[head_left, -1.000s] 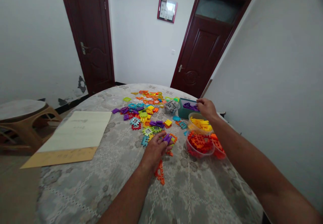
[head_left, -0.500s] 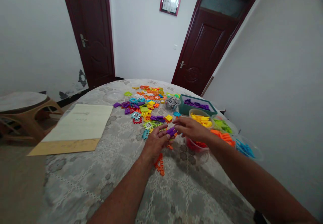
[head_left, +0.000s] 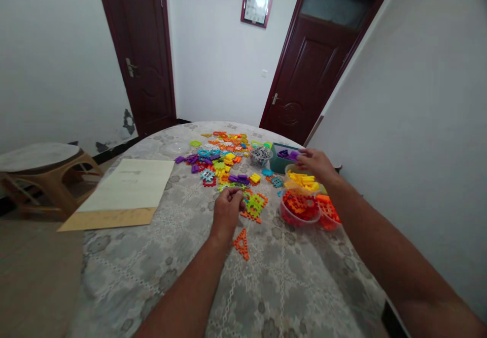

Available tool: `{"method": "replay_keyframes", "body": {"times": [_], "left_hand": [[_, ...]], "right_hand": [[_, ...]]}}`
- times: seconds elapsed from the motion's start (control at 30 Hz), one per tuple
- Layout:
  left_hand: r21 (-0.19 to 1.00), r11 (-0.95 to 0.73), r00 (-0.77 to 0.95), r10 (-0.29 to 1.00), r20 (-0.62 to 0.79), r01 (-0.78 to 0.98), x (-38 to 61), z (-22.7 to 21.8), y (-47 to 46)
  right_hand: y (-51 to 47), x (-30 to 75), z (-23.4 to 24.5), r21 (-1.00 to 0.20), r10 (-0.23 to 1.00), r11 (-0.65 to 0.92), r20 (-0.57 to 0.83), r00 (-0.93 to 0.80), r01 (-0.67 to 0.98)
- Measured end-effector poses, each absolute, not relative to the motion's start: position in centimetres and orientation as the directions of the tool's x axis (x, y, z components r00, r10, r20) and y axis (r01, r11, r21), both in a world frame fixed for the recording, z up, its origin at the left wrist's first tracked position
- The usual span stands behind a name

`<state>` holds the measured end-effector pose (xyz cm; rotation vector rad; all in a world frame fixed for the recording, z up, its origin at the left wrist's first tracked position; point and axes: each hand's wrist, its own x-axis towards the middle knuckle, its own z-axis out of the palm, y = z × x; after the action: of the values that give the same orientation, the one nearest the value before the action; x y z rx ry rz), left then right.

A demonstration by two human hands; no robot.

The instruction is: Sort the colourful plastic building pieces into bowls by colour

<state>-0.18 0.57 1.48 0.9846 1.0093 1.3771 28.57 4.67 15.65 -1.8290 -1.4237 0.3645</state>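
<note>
at table (head_left: pixel 148 257), holding purple piece (head_left: pixel 293 156) in right hand (head_left: pixel 316 165) at far box (head_left: pixel 278 165); with left hand (head_left: pixel 227 207) curled, can't tell if gripping.

Purple pcs (head_left: pixel 282 154), yellow pcs (head_left: pixel 303 180), red-orange pcs (head_left: pixel 299 204); dk green box (head_left: pixel 279 165); orange triangle (head_left: pixel 241 236); bench cloth (head_left: pixel 262 287) grey w/ flwr patt.; doors (head_left: pixel 315 54) dk red.

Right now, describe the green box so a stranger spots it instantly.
Find the patterned tablecloth, then follow its right side to the tub of yellow pieces. Just beyond it, by the right hand, stands the green box: straight-sided and opaque, unlike the round clear tubs.
</note>
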Motion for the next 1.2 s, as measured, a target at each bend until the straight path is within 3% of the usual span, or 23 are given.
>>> {"method": "replay_keyframes", "body": {"times": [0.07, 0.17, 0.23, 0.33, 0.47, 0.6, 0.7, 0.77, 0.87, 0.93, 1.2], "left_hand": [[0.948, -0.05, -0.113, 0.994, 0.015, -0.313, -0.5, 1.4, 1.0], [0.935, -0.069, -0.173, 0.985, 0.008, -0.347, -0.8, 1.4, 1.3], [0.937, -0.086, -0.193, 0.981, 0.02, -0.338, -0.9, 1.5, 1.3], [0.942, -0.132, -0.194, 0.978, 0.074, -0.309, -1.2, 1.7, 1.3], [0.945, -0.235, -0.171, 0.965, 0.199, -0.226, -1.8, 2.1, 1.0], [0.944, -0.323, 0.011, 0.946, 0.323, 0.061, -2.9, 2.9, -0.2], [0.79, -0.513, 0.405, 0.836, 0.37, 0.336, -4.4, 3.7, -2.4], [0.656, -0.567, 0.597, 0.773, 0.216, 0.497, -5.2, 3.7, -4.0], [0.429, -0.48, 0.528, 0.849, 0.008, 0.765, -5.6, 2.7, -5.5], [0.312, -0.413, 0.453, 0.889, -0.066, 0.856, -5.5, 1.6, -5.5], [0.252, -0.443, 0.424, 0.896, 0.131, 0.86, -5.9, -1.3, -2.0]], "right_hand": [[4.2, 29.1, 16.3, -0.644, 0.803, -0.037, 0.436, 0.406, 0.764], [1.1, 26.3, 14.6, -0.518, 0.73, 0.079, 0.611, 0.304, 0.852], [-1.6, 22.7, 11.3, -0.491, 0.815, 0.222, 0.568, 0.117, 0.842], [-4.1, 17.3, 5.2, -0.402, 0.845, 0.354, 0.524, -0.105, 0.844], [-3.6, 14.1, -0.4, -0.357, 0.911, 0.152, 0.411, 0.009, 0.922], [-2.2, 14.4, -1.5, -0.309, 0.95, 0.053, 0.308, 0.047, 0.95], [-1.8, 14.6, -1.9, -0.295, 0.96, 0.025, 0.274, 0.06, 0.955], [-1.7, 14.6, -2.2, -0.298, 0.962, 0.025, 0.267, 0.058, 0.954], [-1.5, 14.4, -2.6, -0.311, 0.965, 0.043, 0.258, 0.041, 0.949], [-1.4, 14.4, -2.7, -0.325, 0.963, 0.063, 0.269, 0.029, 0.944], [-1.2, 14.5, -2.8, -0.38, 0.939, 0.13, 0.344, 0.009, 0.916]]}}
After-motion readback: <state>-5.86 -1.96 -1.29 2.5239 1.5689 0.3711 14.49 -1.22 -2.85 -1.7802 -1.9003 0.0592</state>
